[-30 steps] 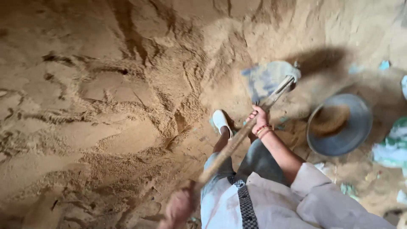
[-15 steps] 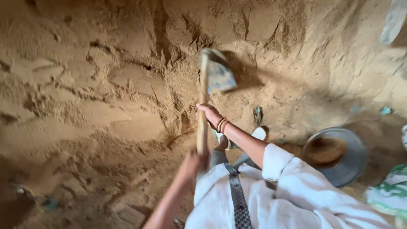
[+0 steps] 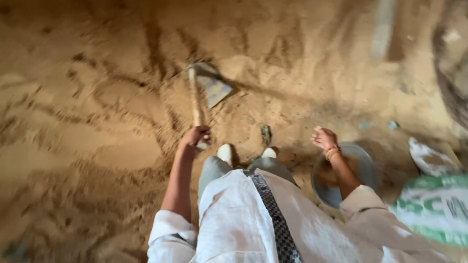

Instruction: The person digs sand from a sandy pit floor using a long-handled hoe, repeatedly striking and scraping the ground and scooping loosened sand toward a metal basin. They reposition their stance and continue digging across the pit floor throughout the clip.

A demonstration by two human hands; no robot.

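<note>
A hoe with a wooden handle and a grey metal blade stands with its blade dug into the sand heap ahead of me. My left hand grips the lower end of the handle. My right hand, with bangles on the wrist, is off the handle and hangs with fingers loosely apart just above the rim of a round metal pan. The pan sits on the ground to my right with some sand in it. My two feet in light shoes stand at the foot of the heap.
A large heap of brown sand fills the left and far side. A white and green woven sack lies at the right edge, with a whitish bag behind it. Small bits of bluish litter lie on the ground.
The hoe came down from a raised swing and its blade now rests in the sand. My right hand let go of the handle and moved right, over the pan.
</note>
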